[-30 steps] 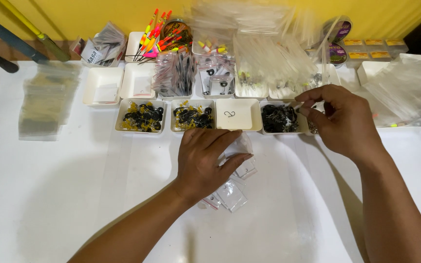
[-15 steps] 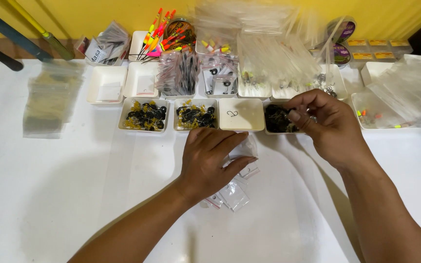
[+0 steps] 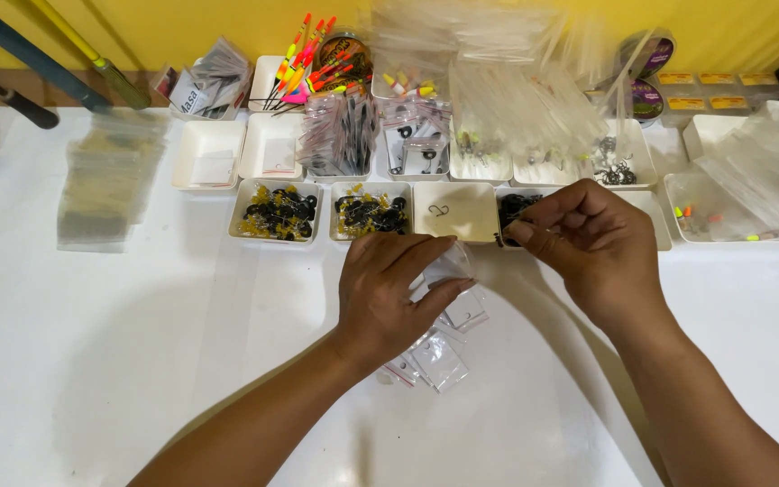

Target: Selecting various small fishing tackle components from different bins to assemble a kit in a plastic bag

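Head view: While both forearms reach in from the near edge of the white bench (image 3: 92,361), the work sits just short of the rows of trays along the far edge.
Left hand (image 3: 389,293): palm down near the middle of the bench, fingers curled around a small clear bag (image 3: 448,266), thumb pressing its lower side.
Small clear bag: held just above the bench, right in front of the blank white tray (image 3: 455,212), its mouth turned toward the other hand.
Right hand (image 3: 588,243): fingertips pinched together on something tiny and dark at the front rim of the dark-bead tray (image 3: 516,206); what the piece is I cannot tell.
Loose bags (image 3: 439,356): several more little clear bags lie flat on the bench under and beside the left wrist.
Front trays: two trays of black-and-yellow beads (image 3: 277,212) stand left of the blank one.
Far edge: bright floats (image 3: 304,63), packets and a stack of clear sleeves (image 3: 105,180) toward the left edge.
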